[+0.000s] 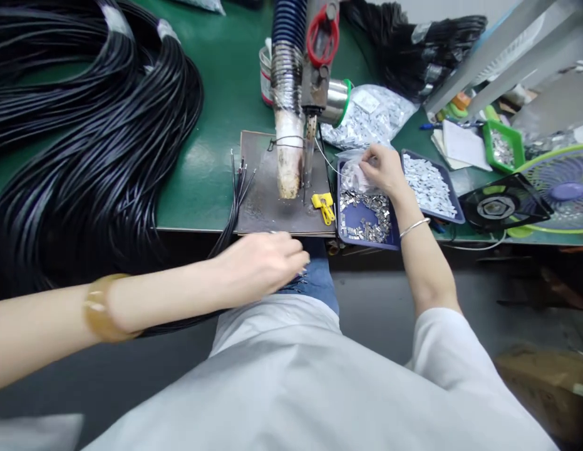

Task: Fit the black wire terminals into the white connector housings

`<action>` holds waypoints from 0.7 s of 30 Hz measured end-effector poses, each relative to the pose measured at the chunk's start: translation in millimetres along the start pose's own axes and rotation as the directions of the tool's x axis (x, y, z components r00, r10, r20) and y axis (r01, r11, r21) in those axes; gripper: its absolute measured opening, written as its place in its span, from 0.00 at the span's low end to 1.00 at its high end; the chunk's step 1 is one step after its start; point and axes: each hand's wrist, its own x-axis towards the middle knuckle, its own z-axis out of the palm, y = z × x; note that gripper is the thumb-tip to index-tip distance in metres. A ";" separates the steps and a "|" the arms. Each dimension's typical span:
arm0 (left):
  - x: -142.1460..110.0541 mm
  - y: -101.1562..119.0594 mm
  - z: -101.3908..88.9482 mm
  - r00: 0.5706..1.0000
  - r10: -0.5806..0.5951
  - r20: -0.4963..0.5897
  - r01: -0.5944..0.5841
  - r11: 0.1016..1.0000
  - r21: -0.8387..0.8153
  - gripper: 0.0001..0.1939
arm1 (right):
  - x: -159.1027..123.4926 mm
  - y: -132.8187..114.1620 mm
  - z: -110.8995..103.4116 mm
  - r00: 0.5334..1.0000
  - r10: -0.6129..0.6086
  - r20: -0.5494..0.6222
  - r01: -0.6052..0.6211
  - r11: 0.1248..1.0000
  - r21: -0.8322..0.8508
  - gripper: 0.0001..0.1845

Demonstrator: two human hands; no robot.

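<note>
My left hand (pixel 260 266) is curled closed above my lap, in front of the table edge. Its fingers hide whatever may be in them. Dark cable ends (pixel 298 283) lie on my jeans just below it. My right hand (pixel 382 169) pinches a clear plastic bag (pixel 354 176) at the back of a dark blue tray (pixel 361 219). Small metal connector shells (pixel 378 210) lie scattered in that tray. Left of it, a yellow clip (pixel 324 207) rests on a brown board (pixel 267 216), where several black cable tips (pixel 237 188) reach over the left edge.
A duct hose (pixel 287 119) and a soldering iron on a stand (pixel 310 144) hang above the board. Large black cable coils (pixel 131 138) cover the left side. A tray of pale parts (pixel 427 188), a small black fan (pixel 500 207) and a solder spool (pixel 335 103) stand rightward.
</note>
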 end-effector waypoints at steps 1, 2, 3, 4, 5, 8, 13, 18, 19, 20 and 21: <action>12.5 11.5 10.6 0.995 0.093 -0.033 -0.093 0.996 0.012 0.12 | 1.9 -0.5 -1.8 1.000 0.003 -0.010 -0.003 1.000 -0.005 0.06; 25.2 22.5 22.6 0.987 0.140 -0.080 -0.138 0.990 0.030 0.11 | 3.2 -1.6 -4.9 1.000 0.000 -0.028 0.000 1.000 -0.006 0.06; 38.1 32.5 35.7 0.975 0.184 -0.123 -0.179 0.982 0.054 0.11 | 3.5 -3.4 -9.0 0.998 -0.008 -0.055 0.008 1.000 -0.004 0.06; 51.3 41.5 49.3 0.961 0.204 -0.188 -0.190 0.978 0.091 0.12 | 2.8 -5.8 -13.8 0.996 -0.020 -0.087 0.020 1.000 0.001 0.06; 64.5 49.0 62.6 0.947 0.200 -0.250 -0.172 0.976 0.131 0.13 | 1.0 -8.8 -19.0 0.992 -0.035 -0.117 0.036 0.999 0.006 0.05; 102.4 61.6 96.0 0.930 0.113 -0.349 -0.051 0.982 0.183 0.16 | -11.2 -20.5 -36.1 0.979 -0.084 -0.187 0.086 0.996 0.003 0.04; 140.3 50.6 120.6 0.933 0.050 -0.356 -0.020 0.996 0.089 0.14 | -42.6 -41.9 -62.1 0.943 -0.157 -0.293 0.164 0.986 0.000 0.04; 144.9 35.7 128.1 0.921 0.016 -0.388 -0.012 1.000 0.014 0.11 | -58.9 -45.2 -69.3 0.940 -0.154 -0.304 0.149 0.988 -0.040 0.04; 145.1 34.9 129.7 0.921 0.019 -0.389 -0.018 1.000 0.007 0.12 | -56.8 -41.3 -67.2 0.940 -0.142 -0.309 0.135 0.990 -0.045 0.05; 145.8 34.8 131.2 0.922 0.020 -0.387 -0.020 1.000 0.004 0.13 | -52.7 -36.3 -64.2 0.941 -0.124 -0.316 0.115 0.992 -0.046 0.05; 147.1 35.1 132.7 0.923 0.012 -0.385 -0.012 1.000 0.003 0.13 | -47.1 -30.5 -60.6 0.940 -0.098 -0.326 0.090 0.995 -0.042 0.05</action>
